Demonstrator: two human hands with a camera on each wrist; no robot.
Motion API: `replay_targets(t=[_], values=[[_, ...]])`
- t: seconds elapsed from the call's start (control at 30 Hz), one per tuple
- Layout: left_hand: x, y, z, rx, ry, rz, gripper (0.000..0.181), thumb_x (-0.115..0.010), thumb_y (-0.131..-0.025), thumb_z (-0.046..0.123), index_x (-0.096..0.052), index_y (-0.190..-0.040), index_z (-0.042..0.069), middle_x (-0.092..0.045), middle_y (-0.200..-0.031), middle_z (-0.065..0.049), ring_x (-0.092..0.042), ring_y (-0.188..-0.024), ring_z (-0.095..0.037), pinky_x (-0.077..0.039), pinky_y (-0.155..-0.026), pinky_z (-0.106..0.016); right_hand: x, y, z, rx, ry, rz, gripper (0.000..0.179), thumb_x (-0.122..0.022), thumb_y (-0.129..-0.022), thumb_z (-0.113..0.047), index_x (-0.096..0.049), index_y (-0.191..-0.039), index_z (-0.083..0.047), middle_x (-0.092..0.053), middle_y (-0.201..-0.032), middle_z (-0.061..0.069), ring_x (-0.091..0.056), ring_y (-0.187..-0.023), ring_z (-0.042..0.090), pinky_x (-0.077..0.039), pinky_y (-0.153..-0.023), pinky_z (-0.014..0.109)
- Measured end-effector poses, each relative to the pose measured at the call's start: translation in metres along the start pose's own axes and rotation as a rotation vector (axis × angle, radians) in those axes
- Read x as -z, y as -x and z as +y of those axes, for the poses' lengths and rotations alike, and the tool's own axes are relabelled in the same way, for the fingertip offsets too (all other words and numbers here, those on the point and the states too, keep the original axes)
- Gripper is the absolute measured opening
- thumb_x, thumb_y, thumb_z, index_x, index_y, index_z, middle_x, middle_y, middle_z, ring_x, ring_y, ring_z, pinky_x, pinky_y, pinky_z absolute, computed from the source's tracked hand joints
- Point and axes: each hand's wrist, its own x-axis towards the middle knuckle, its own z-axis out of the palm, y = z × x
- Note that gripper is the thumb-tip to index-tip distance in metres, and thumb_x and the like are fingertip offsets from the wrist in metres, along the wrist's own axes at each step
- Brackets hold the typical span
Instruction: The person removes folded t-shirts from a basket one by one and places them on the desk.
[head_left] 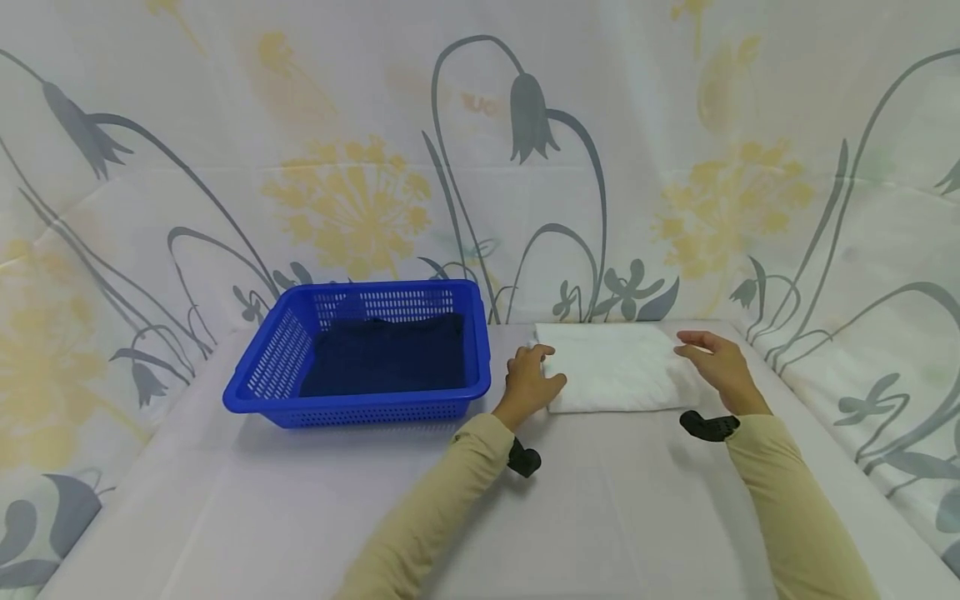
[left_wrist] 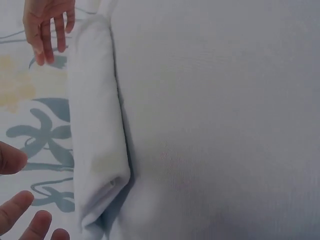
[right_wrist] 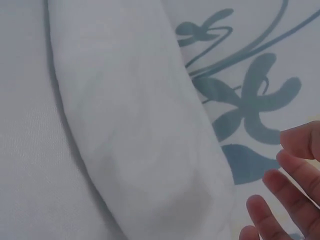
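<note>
A folded white cloth lies flat on the table, its folded layers showing along one end in the left wrist view. My left hand is at the cloth's left edge, thumb and fingers spread apart. At the opposite end my right hand hovers by the right edge, fingers loosely bent with a gap to the thumb. Neither hand grips anything. In the right wrist view, the right fingers stand beside the white cloth. The left fingers likewise appear apart from it in the left wrist view.
A blue plastic basket with perforated sides stands left of the cloth, close to my left hand. Inside it lies a dark navy cloth. The table wears a pale cover, and a flower-printed curtain hangs behind and around it.
</note>
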Motion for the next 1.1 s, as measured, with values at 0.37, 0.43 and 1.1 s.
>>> replay_targets(t=[0.37, 0.43, 1.1], values=[[0.012, 0.013, 0.015, -0.177, -0.296, -0.088, 0.035, -0.062, -0.088, 0.025, -0.064, -0.121, 0.014, -0.055, -0.115, -0.006, -0.047, -0.107, -0.026, -0.038, -0.083, -0.038, -0.003, 0.018, -0.024, 0.179, 0.144, 0.08, 0.043, -0.058, -0.097, -0.031, -0.057, -0.13, -0.003, -0.058, -0.128, 0.02, -0.057, -0.099, 0.012, -0.045, -0.076, 0.025], [0.012, 0.014, 0.017, -0.2, -0.331, -0.091, 0.032, -0.062, -0.089, 0.026, -0.065, -0.119, 0.016, -0.055, -0.113, -0.004, -0.047, -0.105, -0.024, -0.037, -0.083, -0.038, -0.004, 0.022, -0.027, 0.224, 0.168, 0.092, 0.04, -0.06, -0.096, -0.028, -0.058, -0.128, -0.003, -0.059, -0.125, 0.021, -0.06, -0.101, 0.02, -0.044, -0.071, 0.019], [0.046, 0.032, 0.033, -0.334, -0.454, -0.047, 0.028, -0.062, -0.09, 0.029, -0.063, -0.114, 0.016, -0.056, -0.108, -0.003, -0.049, -0.098, -0.023, -0.038, -0.083, -0.038, -0.024, 0.049, -0.073, 0.527, 0.31, 0.115, 0.037, -0.066, -0.091, -0.014, -0.056, -0.124, 0.0, -0.061, -0.116, 0.021, -0.057, -0.103, 0.041, -0.044, -0.081, 0.055]])
